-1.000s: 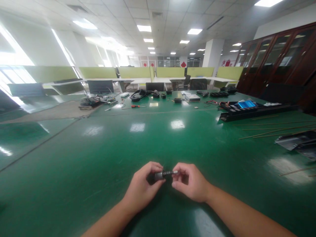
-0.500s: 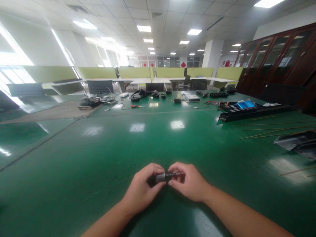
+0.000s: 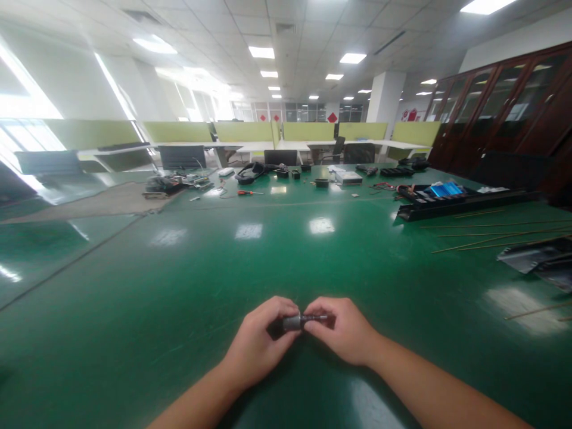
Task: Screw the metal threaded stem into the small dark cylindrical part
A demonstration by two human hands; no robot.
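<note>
Above the near part of the green table (image 3: 250,268), my two hands meet over a small grey cylinder with a dark thin shaft (image 3: 292,322), which looks like a small motor. My left hand (image 3: 259,339) is closed around the cylinder's body, thumb below and fingers above. On the other side, my right hand (image 3: 346,330) pinches the dark part beside the body between thumb and fingertips. The shaft points right, and its pale tip shows within the curl of my right hand. My fingers hide the cylinder's left end.
An orange-handled screwdriver (image 3: 249,192) lies farther back, near black goggles (image 3: 250,173) and small black boxes (image 3: 321,183). To the right are a long black metal channel (image 3: 465,205), thin rods (image 3: 487,241) and metal brackets (image 3: 536,259). Electronics parts (image 3: 165,183) sit back left.
My right thumb and fingertips have shifted slightly on the dark part, and more of the shaft's tip shows. My left hand stays nearly still around the cylinder.
</note>
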